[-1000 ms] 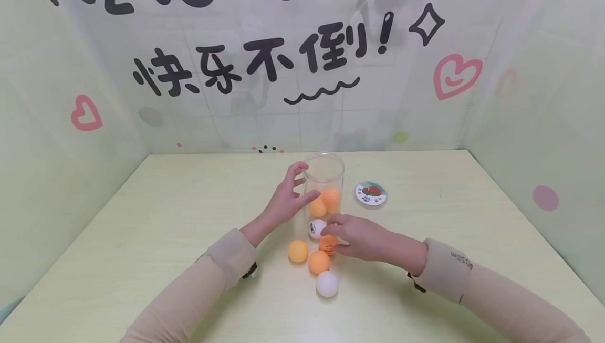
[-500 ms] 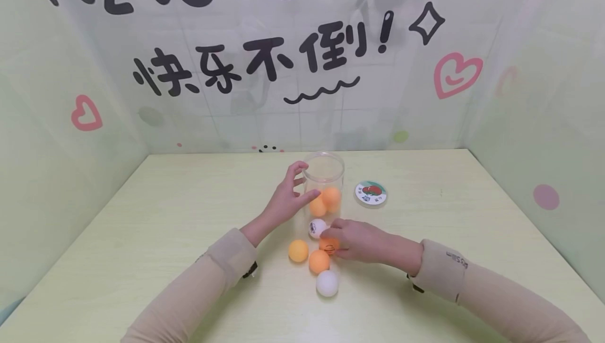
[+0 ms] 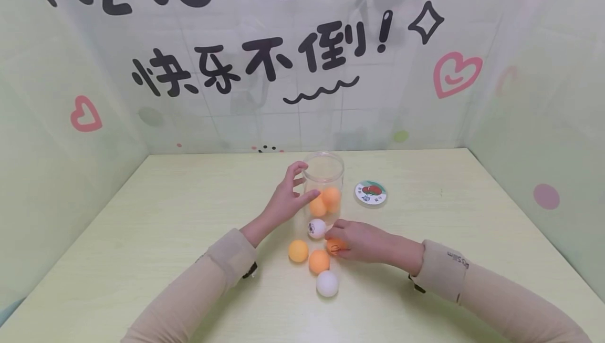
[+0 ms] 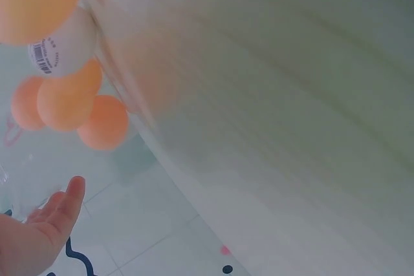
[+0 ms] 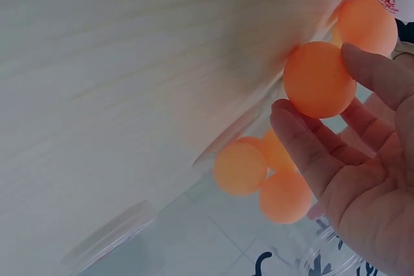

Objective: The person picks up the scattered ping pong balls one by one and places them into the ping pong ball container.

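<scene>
A clear jar (image 3: pixel 331 181) stands upright on the table with several orange balls (image 3: pixel 317 206) inside. My left hand (image 3: pixel 283 198) holds it from the left, fingers and thumb curved about its side; the left wrist view also has part of this hand (image 4: pixel 39 237). In front of the jar, my right hand (image 3: pixel 366 240) pinches an orange ping-pong ball (image 5: pixel 320 79) between thumb and fingertips. Just left of those fingers lies a printed white ball (image 3: pixel 316 228). Nearer me are a yellow-orange ball (image 3: pixel 298 251), another orange ball (image 3: pixel 319 262) and a plain white ball (image 3: pixel 327 283).
To the right of the jar, a round lid (image 3: pixel 371 193) with a printed picture lies on the pale table (image 3: pixel 189 201). A printed white sheet (image 3: pixel 264 122) rises behind the table's far edge, with pale walls at both sides.
My right hand has pinched the orange ball and shifted it slightly to the right, away from the printed white ball. The left hand and jar stay in place.
</scene>
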### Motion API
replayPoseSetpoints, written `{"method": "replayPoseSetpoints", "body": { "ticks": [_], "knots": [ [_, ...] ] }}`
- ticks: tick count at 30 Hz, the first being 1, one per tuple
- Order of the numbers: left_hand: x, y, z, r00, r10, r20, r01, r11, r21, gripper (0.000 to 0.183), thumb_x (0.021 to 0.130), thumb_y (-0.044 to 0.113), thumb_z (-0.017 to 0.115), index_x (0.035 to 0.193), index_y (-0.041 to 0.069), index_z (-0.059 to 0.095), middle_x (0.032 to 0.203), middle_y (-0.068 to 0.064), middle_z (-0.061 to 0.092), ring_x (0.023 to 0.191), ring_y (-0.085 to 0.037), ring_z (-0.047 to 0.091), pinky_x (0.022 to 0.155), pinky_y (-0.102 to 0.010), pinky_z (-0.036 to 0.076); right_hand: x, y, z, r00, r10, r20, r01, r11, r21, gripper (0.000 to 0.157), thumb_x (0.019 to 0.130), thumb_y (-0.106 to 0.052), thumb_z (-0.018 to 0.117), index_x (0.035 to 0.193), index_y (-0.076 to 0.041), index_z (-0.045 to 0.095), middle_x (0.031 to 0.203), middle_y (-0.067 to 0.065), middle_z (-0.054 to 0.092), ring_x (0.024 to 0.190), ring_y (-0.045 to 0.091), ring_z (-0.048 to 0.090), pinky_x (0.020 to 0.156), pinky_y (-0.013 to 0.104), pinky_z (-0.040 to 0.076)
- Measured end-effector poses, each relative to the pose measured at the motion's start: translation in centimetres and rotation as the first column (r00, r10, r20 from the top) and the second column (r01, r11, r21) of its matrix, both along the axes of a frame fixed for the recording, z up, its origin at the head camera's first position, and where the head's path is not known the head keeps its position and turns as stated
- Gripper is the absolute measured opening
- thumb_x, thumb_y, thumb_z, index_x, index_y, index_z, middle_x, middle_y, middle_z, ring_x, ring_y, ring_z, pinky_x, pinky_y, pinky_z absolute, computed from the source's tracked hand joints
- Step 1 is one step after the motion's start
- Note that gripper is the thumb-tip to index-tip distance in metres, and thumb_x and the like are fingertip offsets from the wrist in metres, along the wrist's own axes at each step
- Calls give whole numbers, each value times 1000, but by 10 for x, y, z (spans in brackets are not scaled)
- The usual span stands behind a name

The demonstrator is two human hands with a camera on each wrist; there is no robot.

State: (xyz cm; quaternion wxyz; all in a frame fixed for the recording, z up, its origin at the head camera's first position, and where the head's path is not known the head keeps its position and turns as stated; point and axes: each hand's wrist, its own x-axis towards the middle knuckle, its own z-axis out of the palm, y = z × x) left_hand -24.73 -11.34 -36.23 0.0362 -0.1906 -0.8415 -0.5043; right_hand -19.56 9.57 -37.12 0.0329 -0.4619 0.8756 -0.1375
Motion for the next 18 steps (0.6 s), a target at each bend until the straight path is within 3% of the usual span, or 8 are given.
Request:
{"method": "replayPoseSetpoints", "body": {
  "ticks": [8, 18],
  "knots": [
    [0, 0, 0, 1000, 1, -8, -1, 1000, 1, 62, 85, 28, 66, 132, 18, 27, 144, -11, 31, 125, -35, 43, 91, -49, 44, 0, 1, 3, 1000, -17, -10, 17, 1000, 13, 29, 82, -14, 68, 109, -7, 62, 99, 5, 59, 83, 15, 56, 75, 24, 50],
    [1, 0, 0, 1000, 7, -2, -7, 1000, 4, 62, 85, 27, 66, 132, 18, 27, 143, -11, 32, 124, -34, 43, 91, -48, 44, -3, 10, 6, 997, 1, -71, -5, 998, -61, 23, 80, -8, 68, 102, -6, 62, 96, 6, 60, 83, 17, 57, 73, 24, 50]
  ]
}}
